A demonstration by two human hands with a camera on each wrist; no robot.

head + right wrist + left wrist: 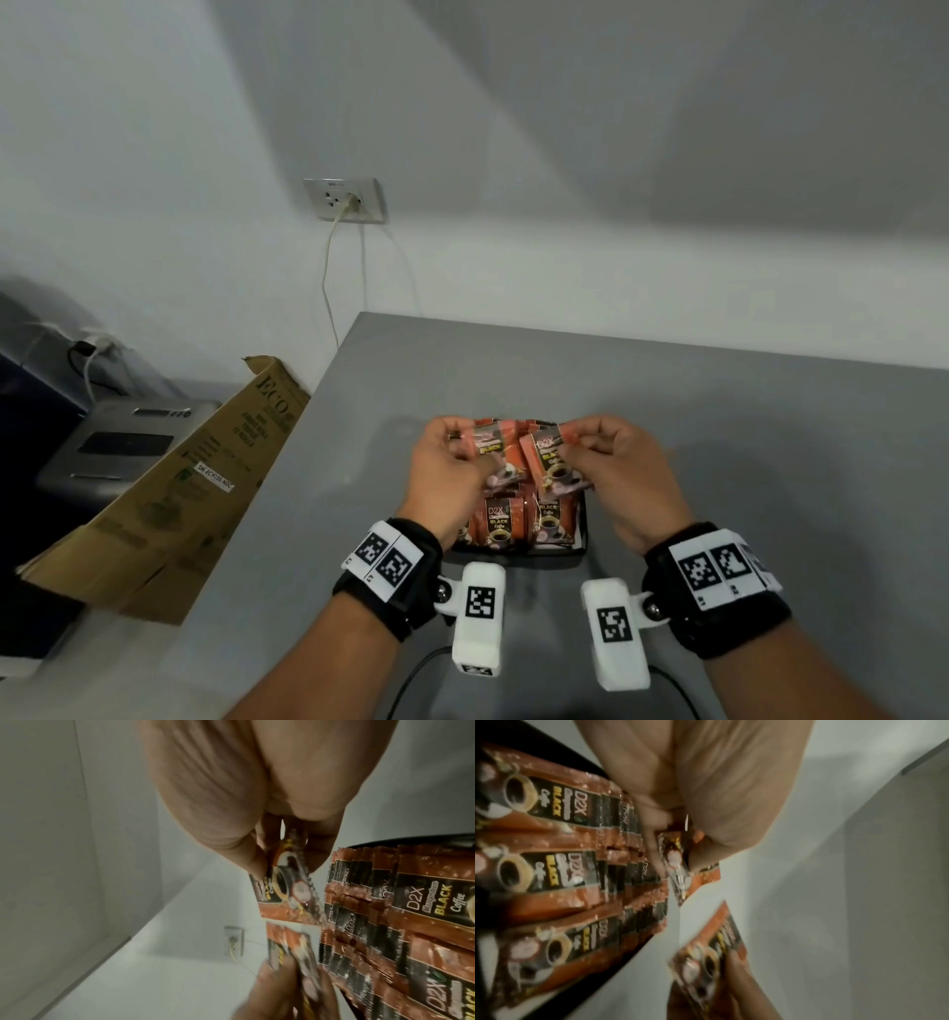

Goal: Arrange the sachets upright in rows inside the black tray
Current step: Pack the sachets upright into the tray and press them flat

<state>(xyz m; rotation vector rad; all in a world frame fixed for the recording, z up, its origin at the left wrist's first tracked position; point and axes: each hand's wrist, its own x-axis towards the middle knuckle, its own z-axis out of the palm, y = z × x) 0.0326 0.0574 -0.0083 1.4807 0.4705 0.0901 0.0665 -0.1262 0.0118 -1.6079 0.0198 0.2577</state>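
Note:
A black tray (582, 534) sits on the grey counter, filled with rows of upright orange coffee sachets (500, 521). Above its far half, my left hand (452, 465) pinches one orange sachet (495, 452) and my right hand (613, 462) pinches another (552, 457). Both sachets hang side by side over the rows, lifted clear of them. The left wrist view shows the rows of sachets (559, 866) and my left fingers (654, 841) on their sachet (677, 868). In the right wrist view my fingers (257, 860) pinch a sachet (282, 888) beside the packed rows (385, 912).
The grey counter (719, 411) has bare surface around the tray. A flattened cardboard box (169, 488) leans at the counter's left edge, over a grey appliance (118, 442). A wall socket (344, 200) with a cord is behind. Cables run near the front edge.

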